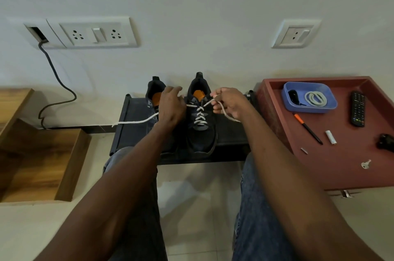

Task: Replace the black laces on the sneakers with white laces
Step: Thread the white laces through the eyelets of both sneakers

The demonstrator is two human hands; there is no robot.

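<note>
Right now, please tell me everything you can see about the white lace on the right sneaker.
The white lace looks like a flat woven cord. It runs in crossed rows through the eyelets of the dark right sneaker, from near the toe up to the tongue. Both ends are pulled out sideways: the left hand holds one, whose long tail trails left over the black rack; the right hand pinches the other, which hangs below its fingers. It is not yet tied.

You have a single wide-angle view, worn on your head and looking forward and down along both forearms to your hands (198, 103) at arm's reach. It faces the wall (191, 5), with the dark surface (230, 139) below centre and your knees nearest the lens.
</note>
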